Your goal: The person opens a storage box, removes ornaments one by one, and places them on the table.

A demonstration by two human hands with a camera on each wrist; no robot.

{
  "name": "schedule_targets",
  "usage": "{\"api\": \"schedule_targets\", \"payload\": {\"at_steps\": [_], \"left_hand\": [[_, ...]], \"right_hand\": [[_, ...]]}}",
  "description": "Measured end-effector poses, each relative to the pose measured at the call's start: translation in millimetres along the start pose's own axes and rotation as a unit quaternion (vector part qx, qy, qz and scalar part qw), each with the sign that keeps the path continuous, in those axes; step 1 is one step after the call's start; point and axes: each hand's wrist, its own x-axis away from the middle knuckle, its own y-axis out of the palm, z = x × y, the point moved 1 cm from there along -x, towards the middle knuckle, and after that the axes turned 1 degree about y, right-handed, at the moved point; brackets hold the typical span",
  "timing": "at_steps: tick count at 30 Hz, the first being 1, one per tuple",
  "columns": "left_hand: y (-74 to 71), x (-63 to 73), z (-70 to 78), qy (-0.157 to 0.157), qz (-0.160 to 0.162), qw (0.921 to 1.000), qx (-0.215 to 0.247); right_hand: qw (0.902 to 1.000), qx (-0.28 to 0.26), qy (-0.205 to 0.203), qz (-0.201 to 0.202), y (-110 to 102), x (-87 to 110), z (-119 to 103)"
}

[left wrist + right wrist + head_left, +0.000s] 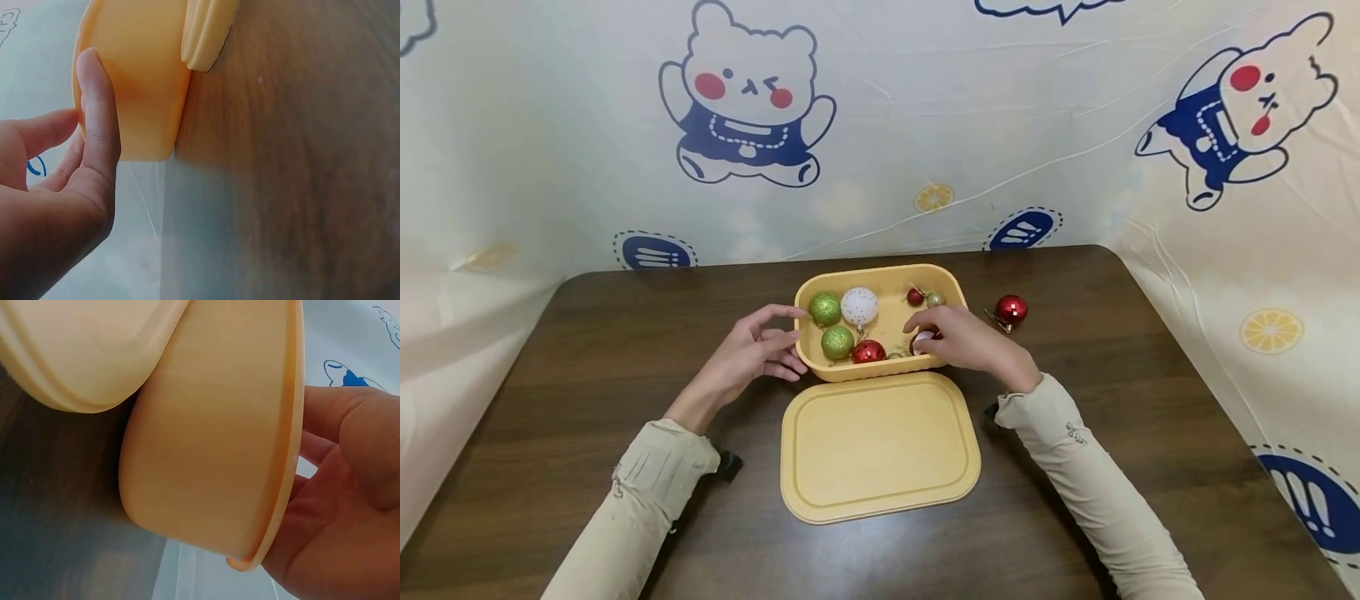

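Observation:
A yellow rectangular box (880,368) holds several baubles. Among them are glittery green baubles (837,342), a white speckled bauble (860,306), a shiny red bauble (868,352) and some small ones. My left hand (754,350) is at the box's left end, fingers loosely extended, touching its rim; in the left wrist view a finger lies along the outer wall. My right hand (962,337) reaches over the right side into the box, its fingers curled round a dark red and white bauble (924,340). In the right wrist view the box wall (212,425) hides these fingertips.
The yellow lid (880,450) lies flat on the brown wooden table (700,533), just in front of the box. A red bauble (1011,310) with a gold cap rests on the table to the box's right. A patterned cloth (880,125) hangs behind.

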Motion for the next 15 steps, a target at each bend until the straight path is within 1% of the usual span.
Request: {"api": "schedule_targets", "payload": {"at_steps": [7,11,15], "left_hand": [[1.6,-1.6,0.2,0.002,-0.004,1.0000,0.004],[1.4,-1.9,-0.1,0.001,-0.003,1.0000,0.003],[0.1,-1.3,-2.0,0.000,-0.001,1.0000,0.002]], "right_hand": [[0.9999,0.003,-0.004,0.012,-1.8,3.1,1.2],[0.9996,0.011,-0.019,0.020,-1.9,2.4,1.4],[0.9990,0.017,-0.037,0.020,-0.9,1.0,1.6]]}}
